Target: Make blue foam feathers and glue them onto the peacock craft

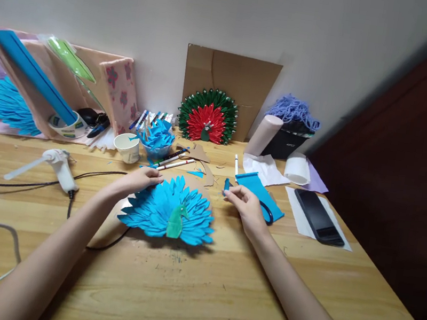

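Observation:
A blue paper peacock [194, 203] with layered feathers and a green body [175, 221] tilts up above the middle of the table. My left hand [148, 178] is closed on its upper left edge. To the right, apart from the peacock, my right hand [243, 200] pinches a small dark blue piece [227, 185], whose kind I cannot make out. Just beyond this hand lie a sheet of blue paper [258, 187] and a dark blue loop [269, 213], partly hidden by the wrist.
A white glue gun [60, 168] with its cable stands at left. Behind are a paper cup [126, 149], a tub of blue scraps [156, 140], pens [175, 164], and a red-green peacock [207, 118] against cardboard [248, 95]. A phone [318, 215] lies at right.

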### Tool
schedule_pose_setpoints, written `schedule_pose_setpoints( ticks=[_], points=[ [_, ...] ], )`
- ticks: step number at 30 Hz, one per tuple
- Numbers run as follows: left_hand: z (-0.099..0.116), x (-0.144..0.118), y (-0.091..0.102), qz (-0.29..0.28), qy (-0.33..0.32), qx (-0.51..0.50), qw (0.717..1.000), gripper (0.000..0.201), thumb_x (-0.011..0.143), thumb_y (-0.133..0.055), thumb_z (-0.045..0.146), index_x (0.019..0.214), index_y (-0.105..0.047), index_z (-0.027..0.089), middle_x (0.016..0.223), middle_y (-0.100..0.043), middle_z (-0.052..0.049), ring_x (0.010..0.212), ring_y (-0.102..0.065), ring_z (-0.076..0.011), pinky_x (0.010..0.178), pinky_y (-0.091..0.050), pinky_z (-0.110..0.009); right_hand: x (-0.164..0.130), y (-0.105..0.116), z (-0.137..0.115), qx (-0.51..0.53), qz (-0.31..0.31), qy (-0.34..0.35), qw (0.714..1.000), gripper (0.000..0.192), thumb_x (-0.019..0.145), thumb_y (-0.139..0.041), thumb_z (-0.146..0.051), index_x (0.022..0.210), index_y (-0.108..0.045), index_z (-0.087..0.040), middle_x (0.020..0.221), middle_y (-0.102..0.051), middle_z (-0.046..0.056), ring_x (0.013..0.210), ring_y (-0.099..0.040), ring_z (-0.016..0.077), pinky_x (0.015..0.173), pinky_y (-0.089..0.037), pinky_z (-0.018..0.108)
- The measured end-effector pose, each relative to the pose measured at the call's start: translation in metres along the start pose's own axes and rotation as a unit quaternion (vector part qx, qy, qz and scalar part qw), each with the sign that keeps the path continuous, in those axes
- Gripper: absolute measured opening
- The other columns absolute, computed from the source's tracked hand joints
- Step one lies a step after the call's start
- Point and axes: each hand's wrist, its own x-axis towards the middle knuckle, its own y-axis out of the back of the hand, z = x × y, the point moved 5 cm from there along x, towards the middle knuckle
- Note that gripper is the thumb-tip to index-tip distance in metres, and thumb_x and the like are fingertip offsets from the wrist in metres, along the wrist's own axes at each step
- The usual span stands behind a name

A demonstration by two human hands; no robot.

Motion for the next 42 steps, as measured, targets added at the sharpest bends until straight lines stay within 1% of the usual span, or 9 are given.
schedule_pose_setpoints(
  ticks=[4,7,9,13,17,26,31,36,42],
  points=[
    [-0.004,0.005,-0.011,-0.053,-0.023,0.054,0.997,0.018,0.065,-0.067,0.028,0.054,-0.060,0.016,0.050,-0.050,0.001,0.052,-0.043,-0.0127,0.051,-0.029,-0.022,0.000,-0.005,0.004,0.000,-0.015,0.006,1.000,0.031,0.060,-0.073,-0.043,0.068,-0.056,-0.017,0.067,-0.060,0.002,0.061,-0.057,0.0143,0.063,-0.048,0.030],
    [0.005,0.006,-0.019,0.030,-0.115,0.095,0.988,0.013,0.069,-0.063,0.030,0.065,-0.066,0.017,0.062,-0.057,-0.003,0.066,-0.051,-0.0184,0.060,-0.036,-0.025,-0.003,-0.014,0.013,0.016,-0.042,-0.016,0.999,0.030,0.061,-0.072,-0.042,0.070,-0.057,-0.017,0.067,-0.061,0.002,0.063,-0.058,0.0150,0.062,-0.050,0.030],
    [0.016,-0.005,-0.029,0.088,-0.201,0.133,0.967,0.014,0.071,-0.061,0.031,0.076,-0.067,0.019,0.078,-0.059,-0.006,0.081,-0.052,-0.0215,0.071,-0.038,-0.028,-0.004,-0.018,0.019,0.024,-0.054,-0.034,0.998,0.031,0.061,-0.072,-0.042,0.073,-0.058,-0.018,0.068,-0.063,0.002,0.063,-0.059,0.0154,0.062,-0.051,0.030],
    [0.022,-0.034,-0.064,0.059,-0.272,0.295,0.914,0.019,0.081,-0.049,0.032,0.083,-0.065,0.020,0.085,-0.057,-0.007,0.087,-0.049,-0.0221,0.078,-0.037,-0.033,-0.004,-0.020,0.026,0.032,-0.055,-0.054,0.997,0.034,0.059,-0.072,-0.044,0.077,-0.060,-0.018,0.069,-0.063,0.002,0.061,-0.060,0.0155,0.063,-0.052,0.031],
    [0.013,-0.051,-0.079,0.096,-0.277,0.326,0.899,0.019,0.084,-0.047,0.031,0.087,-0.062,0.020,0.089,-0.056,-0.008,0.088,-0.048,-0.0221,0.076,-0.037,-0.033,-0.004,-0.023,0.028,0.050,-0.044,-0.059,0.996,0.035,0.059,-0.072,-0.044,0.079,-0.060,-0.018,0.070,-0.063,0.001,0.060,-0.060,0.0145,0.064,-0.052,0.030],
    [0.010,-0.039,-0.084,0.068,-0.213,0.320,0.920,0.008,0.076,-0.054,0.021,0.078,-0.062,0.019,0.081,-0.057,-0.007,0.083,-0.050,-0.0228,0.072,-0.037,-0.033,-0.007,-0.031,0.028,0.043,-0.049,-0.070,0.995,0.034,0.056,-0.073,-0.043,0.076,-0.060,-0.017,0.068,-0.061,0.001,0.059,-0.058,0.0129,0.063,-0.051,0.029],
    [0.010,-0.038,-0.086,0.081,-0.221,0.261,0.936,0.010,0.074,-0.058,0.017,0.065,-0.058,0.020,0.072,-0.056,-0.006,0.076,-0.050,-0.0222,0.071,-0.035,-0.033,-0.006,-0.030,0.028,0.026,-0.063,-0.057,0.996,0.030,0.060,-0.069,-0.041,0.075,-0.060,-0.017,0.068,-0.060,0.000,0.060,-0.057,0.0129,0.061,-0.049,0.028],
    [-0.003,-0.042,-0.090,0.085,-0.234,0.299,0.921,0.008,0.082,-0.050,0.020,0.077,-0.055,0.019,0.085,-0.055,-0.007,0.084,-0.048,-0.0223,0.073,-0.035,-0.033,-0.006,-0.031,0.025,-0.029,-0.086,-0.015,0.996,0.023,0.067,-0.064,-0.036,0.077,-0.062,-0.016,0.072,-0.062,0.002,0.064,-0.057,0.0137,0.060,-0.046,0.027],
    [-0.008,-0.044,-0.088,0.085,-0.239,0.302,0.919,0.010,0.085,-0.046,0.021,0.077,-0.051,0.018,0.087,-0.054,-0.007,0.085,-0.048,-0.0220,0.074,-0.036,-0.033,-0.013,-0.039,0.016,-0.084,-0.136,0.012,0.987,0.017,0.073,-0.060,-0.032,0.078,-0.062,-0.016,0.073,-0.063,0.003,0.065,-0.057,0.0140,0.060,-0.045,0.026]
  ],
)
